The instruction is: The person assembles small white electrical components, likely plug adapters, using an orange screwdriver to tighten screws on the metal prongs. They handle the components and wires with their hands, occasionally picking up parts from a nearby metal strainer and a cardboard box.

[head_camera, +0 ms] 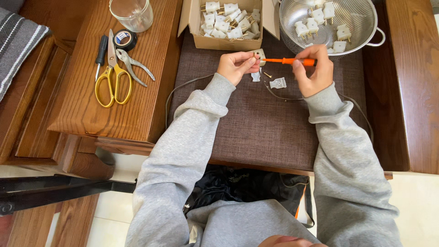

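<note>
My left hand [234,65] pinches a small white plug [259,54] above the brown mat [265,123]. My right hand [314,69] grips an orange-handled screwdriver [288,61], whose tip points left and meets the plug. On the mat just below lie a white plug cover piece [277,83], another small white part [255,76] and a loose brass screw [267,74]. A thin dark cable [183,87] curves across the mat under my wrists.
A cardboard box [219,42] of several white plugs stands at the back, a metal colander [361,27] with more plugs to its right. On the wooden side table [91,110] lie yellow scissors [112,82], pliers [132,66], a black screwdriver [100,52], black tape [124,39] and a glass [132,13].
</note>
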